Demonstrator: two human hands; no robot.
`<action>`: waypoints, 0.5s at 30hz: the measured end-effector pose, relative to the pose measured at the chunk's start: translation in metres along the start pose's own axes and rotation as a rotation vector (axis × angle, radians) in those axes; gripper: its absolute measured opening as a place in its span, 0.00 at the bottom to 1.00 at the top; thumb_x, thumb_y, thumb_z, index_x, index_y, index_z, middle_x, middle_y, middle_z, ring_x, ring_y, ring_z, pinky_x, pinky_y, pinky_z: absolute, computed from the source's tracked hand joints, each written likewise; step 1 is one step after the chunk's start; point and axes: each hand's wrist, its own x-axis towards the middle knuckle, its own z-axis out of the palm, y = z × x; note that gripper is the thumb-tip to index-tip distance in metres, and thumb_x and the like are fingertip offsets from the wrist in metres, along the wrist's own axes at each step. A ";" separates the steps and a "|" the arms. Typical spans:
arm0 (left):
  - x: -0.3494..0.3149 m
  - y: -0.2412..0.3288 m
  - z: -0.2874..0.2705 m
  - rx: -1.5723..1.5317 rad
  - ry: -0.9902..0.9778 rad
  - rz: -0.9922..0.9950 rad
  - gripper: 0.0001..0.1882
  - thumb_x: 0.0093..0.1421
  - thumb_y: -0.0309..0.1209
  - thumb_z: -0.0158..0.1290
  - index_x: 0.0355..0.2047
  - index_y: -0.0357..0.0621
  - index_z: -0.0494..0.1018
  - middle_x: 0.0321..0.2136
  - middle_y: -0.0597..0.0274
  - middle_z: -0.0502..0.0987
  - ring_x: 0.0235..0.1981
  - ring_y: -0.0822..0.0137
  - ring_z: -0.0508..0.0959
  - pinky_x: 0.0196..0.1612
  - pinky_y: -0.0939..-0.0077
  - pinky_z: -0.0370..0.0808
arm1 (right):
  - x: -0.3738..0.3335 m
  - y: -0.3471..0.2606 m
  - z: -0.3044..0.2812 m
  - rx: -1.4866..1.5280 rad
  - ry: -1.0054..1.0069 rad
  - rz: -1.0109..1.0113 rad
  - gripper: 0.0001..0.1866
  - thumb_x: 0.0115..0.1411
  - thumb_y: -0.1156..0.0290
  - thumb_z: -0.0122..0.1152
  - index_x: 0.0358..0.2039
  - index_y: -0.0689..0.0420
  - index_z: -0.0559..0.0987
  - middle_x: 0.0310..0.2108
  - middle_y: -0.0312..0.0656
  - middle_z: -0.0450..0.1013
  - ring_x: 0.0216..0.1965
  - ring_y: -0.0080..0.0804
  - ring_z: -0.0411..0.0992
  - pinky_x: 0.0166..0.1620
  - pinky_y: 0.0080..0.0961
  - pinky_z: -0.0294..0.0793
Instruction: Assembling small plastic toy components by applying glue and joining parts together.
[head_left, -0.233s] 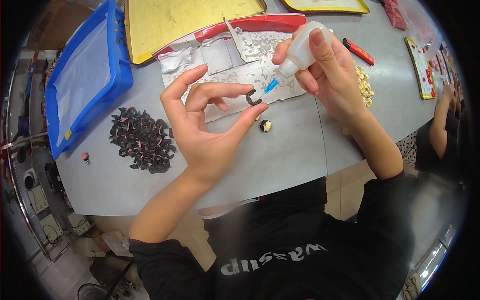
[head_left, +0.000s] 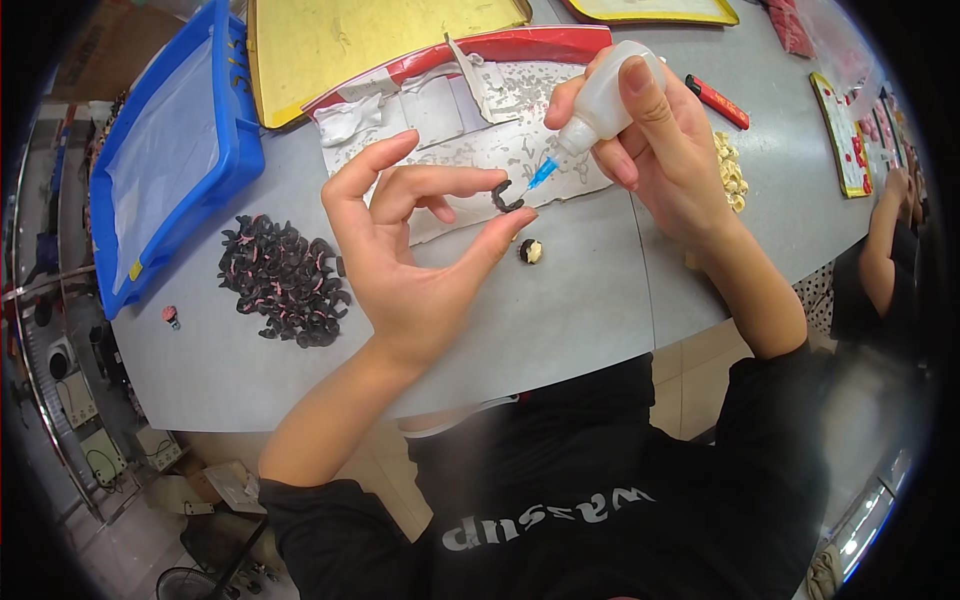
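Observation:
Between the thumb and index finger of my left hand (head_left: pixel 415 240) is a small black curved piece (head_left: pixel 506 198), pinched at its ends. My right hand (head_left: pixel 660 150) grips a translucent squeeze bottle (head_left: pixel 612 98), tilted down to the left. Its blue needle tip (head_left: pixel 541 174) points at the inner side of the curved piece, touching or almost touching it. Below them on the table lies a small round black and cream piece (head_left: pixel 531 251). A pile of similar black pieces with bits of pink (head_left: pixel 285 280) sits left of my left hand. Cream pieces (head_left: pixel 730 172) lie beyond my right wrist.
A blue tray (head_left: pixel 240 150) stands at the left, near a yellow tray (head_left: pixel 380 45). White card marked with grey glue traces (head_left: pixel 560 150) covers the table's middle. A red marker-like object (head_left: pixel 717 102) lies at right. Another person's arm (head_left: pixel 880 245) shows at far right.

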 end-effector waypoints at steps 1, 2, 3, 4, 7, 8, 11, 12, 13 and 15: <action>0.000 0.000 0.000 0.000 0.000 0.000 0.37 0.41 0.21 0.65 0.48 0.39 0.54 0.28 0.60 0.77 0.32 0.73 0.75 0.31 0.83 0.64 | 0.000 0.000 0.000 0.001 0.000 0.000 0.23 0.64 0.47 0.35 0.35 0.56 0.67 0.33 0.41 0.72 0.15 0.10 0.53 0.19 0.05 0.53; 0.000 0.000 0.000 -0.002 0.003 -0.001 0.37 0.41 0.21 0.65 0.48 0.39 0.54 0.28 0.60 0.77 0.32 0.73 0.75 0.31 0.84 0.64 | 0.000 0.000 0.000 0.002 0.004 0.000 0.23 0.64 0.48 0.35 0.35 0.56 0.67 0.33 0.41 0.72 0.15 0.10 0.53 0.19 0.05 0.53; 0.000 0.000 0.000 -0.005 0.005 -0.002 0.37 0.41 0.21 0.65 0.48 0.39 0.54 0.28 0.60 0.77 0.32 0.73 0.75 0.31 0.84 0.64 | 0.000 0.000 0.000 0.004 0.007 0.000 0.23 0.64 0.48 0.35 0.35 0.56 0.67 0.33 0.41 0.72 0.15 0.10 0.53 0.19 0.06 0.53; 0.000 -0.001 0.000 -0.005 0.005 -0.002 0.37 0.41 0.21 0.65 0.48 0.39 0.54 0.28 0.60 0.77 0.32 0.73 0.75 0.31 0.84 0.64 | 0.000 0.000 0.000 0.005 0.008 0.000 0.23 0.64 0.48 0.35 0.35 0.56 0.67 0.33 0.41 0.72 0.15 0.10 0.53 0.19 0.06 0.53; 0.000 0.000 -0.001 -0.001 0.006 0.001 0.37 0.41 0.21 0.65 0.48 0.39 0.54 0.28 0.60 0.77 0.32 0.73 0.76 0.31 0.84 0.64 | 0.001 0.000 -0.001 0.000 0.003 -0.023 0.23 0.64 0.48 0.35 0.35 0.57 0.67 0.33 0.42 0.72 0.15 0.10 0.53 0.19 0.06 0.53; 0.000 0.000 0.000 -0.003 0.008 0.002 0.37 0.41 0.21 0.65 0.47 0.39 0.54 0.28 0.60 0.77 0.32 0.73 0.75 0.31 0.84 0.64 | 0.001 0.000 -0.001 -0.002 0.006 -0.022 0.23 0.64 0.48 0.35 0.35 0.57 0.67 0.33 0.42 0.72 0.15 0.10 0.53 0.18 0.06 0.53; -0.001 -0.001 0.000 -0.006 0.013 0.001 0.37 0.41 0.21 0.65 0.47 0.39 0.55 0.28 0.60 0.77 0.31 0.73 0.75 0.31 0.84 0.64 | 0.001 -0.001 -0.001 -0.008 0.013 -0.020 0.23 0.64 0.48 0.35 0.35 0.57 0.67 0.33 0.42 0.72 0.14 0.10 0.53 0.18 0.06 0.53; -0.001 -0.001 0.000 -0.007 0.016 -0.001 0.37 0.41 0.21 0.65 0.47 0.39 0.55 0.28 0.60 0.77 0.31 0.73 0.75 0.31 0.84 0.64 | 0.001 -0.001 -0.001 -0.011 0.017 -0.019 0.23 0.64 0.48 0.35 0.35 0.57 0.67 0.33 0.42 0.72 0.14 0.10 0.53 0.18 0.06 0.53; 0.000 -0.001 0.001 -0.007 0.016 0.000 0.37 0.41 0.21 0.65 0.47 0.39 0.55 0.28 0.60 0.77 0.31 0.73 0.75 0.31 0.84 0.64 | 0.000 -0.002 -0.001 -0.011 0.017 -0.020 0.23 0.64 0.48 0.35 0.35 0.57 0.67 0.33 0.42 0.72 0.14 0.10 0.53 0.18 0.06 0.53; 0.000 -0.001 0.000 -0.004 0.015 0.002 0.37 0.41 0.21 0.65 0.47 0.39 0.55 0.28 0.60 0.77 0.31 0.73 0.75 0.31 0.84 0.64 | 0.000 -0.002 -0.001 -0.012 0.024 -0.015 0.23 0.65 0.49 0.35 0.35 0.57 0.67 0.33 0.42 0.72 0.14 0.10 0.53 0.18 0.06 0.53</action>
